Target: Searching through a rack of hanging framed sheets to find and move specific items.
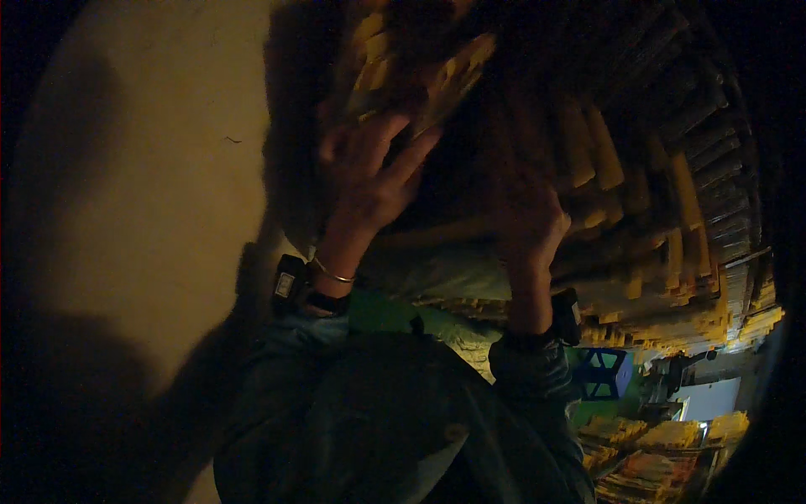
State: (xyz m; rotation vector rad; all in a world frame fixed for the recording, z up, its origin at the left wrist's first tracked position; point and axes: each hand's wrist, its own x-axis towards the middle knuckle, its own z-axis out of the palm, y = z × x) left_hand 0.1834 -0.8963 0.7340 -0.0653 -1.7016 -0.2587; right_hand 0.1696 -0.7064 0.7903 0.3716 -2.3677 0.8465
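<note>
My left hand [369, 172] reaches up into a dark space, its fingers apart. Its fingertips are at the lower end of some blurred yellow-brown strips [374, 71]; whether they touch is hard to make out. To the right, my right hand [533, 214] is raised too, the back of it faintly lit. Shadow hides its fingers and anything in them. More yellow-brown, slat-like pieces [592, 147] hang or stand in rows beside it. Below both hands runs a pale greenish band [445, 269], possibly cloth. Each wrist wears a dark strapped device, and the left also a thin bracelet.
A plain beige wall [176, 168] rises close on my left. Further rows of yellowish stacked pieces [646, 458] line the right side. A blue plastic stool [621, 374] stands on the green floor at lower right. The light is very dim.
</note>
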